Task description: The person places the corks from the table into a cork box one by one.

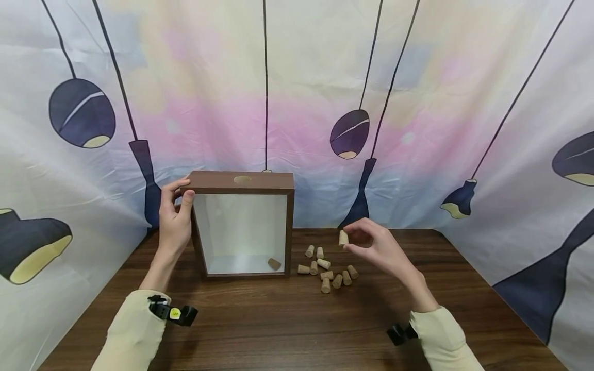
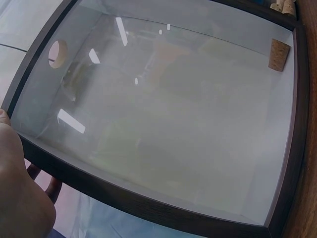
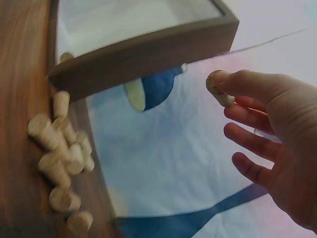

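Note:
A brown wooden shadow box (image 1: 290, 232) with a clear front stands upright on the table, an oval hole (image 1: 242, 180) in its top. My left hand (image 1: 175, 221) grips its upper left corner, thumb on the front edge and fingers around the side and top. Inside, one cork (image 2: 279, 55) lies at the bottom right. My right hand (image 1: 378, 247) pinches another cork (image 1: 343, 238) between thumb and fingers, raised to the right of the box; in the right wrist view the other fingers (image 3: 252, 144) are spread loosely. Several loose corks (image 1: 323, 264) lie on the table between box and hand.
The dark wood table (image 1: 278, 324) runs to a printed cloth backdrop (image 1: 209, 103) with hanging lamp patterns, close behind the box. More cloth hangs at both sides. Each wrist wears a small black camera (image 1: 187, 315).

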Demonstrator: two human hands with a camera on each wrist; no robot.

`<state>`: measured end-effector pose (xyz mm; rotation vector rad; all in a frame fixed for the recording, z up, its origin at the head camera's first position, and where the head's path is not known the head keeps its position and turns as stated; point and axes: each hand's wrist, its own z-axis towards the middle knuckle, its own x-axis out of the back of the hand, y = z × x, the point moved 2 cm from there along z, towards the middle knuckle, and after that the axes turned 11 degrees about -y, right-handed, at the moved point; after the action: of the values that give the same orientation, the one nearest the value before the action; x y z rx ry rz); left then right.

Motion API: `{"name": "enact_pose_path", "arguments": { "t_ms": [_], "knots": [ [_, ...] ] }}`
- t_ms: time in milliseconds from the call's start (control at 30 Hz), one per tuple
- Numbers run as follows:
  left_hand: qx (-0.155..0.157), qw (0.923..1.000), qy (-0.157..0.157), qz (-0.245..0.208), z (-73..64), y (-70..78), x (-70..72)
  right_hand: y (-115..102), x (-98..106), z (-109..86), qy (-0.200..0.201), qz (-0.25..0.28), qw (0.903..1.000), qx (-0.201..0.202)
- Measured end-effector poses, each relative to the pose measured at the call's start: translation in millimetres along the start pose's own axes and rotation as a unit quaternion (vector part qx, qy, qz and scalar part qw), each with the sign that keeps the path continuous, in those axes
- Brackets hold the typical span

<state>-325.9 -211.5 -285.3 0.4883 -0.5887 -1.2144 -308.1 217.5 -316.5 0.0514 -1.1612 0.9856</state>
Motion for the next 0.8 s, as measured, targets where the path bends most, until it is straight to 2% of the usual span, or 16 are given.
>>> {"name": "enact_pose_path", "arguments": {
  "t_ms": [433,800],
  "knots": [
    [-0.003,0.9999,-0.009,0.007,-1.6,-1.1,0.7,-42.6,9.5,29.1,0.021,-0.027,0.9987,0.038],
    [-0.006,0.9999,-0.008,0.010,-0.9,-0.6,0.9,-78.1,11.5,59.4,0.034,-0.032,0.9939,0.100]
  ]
}}
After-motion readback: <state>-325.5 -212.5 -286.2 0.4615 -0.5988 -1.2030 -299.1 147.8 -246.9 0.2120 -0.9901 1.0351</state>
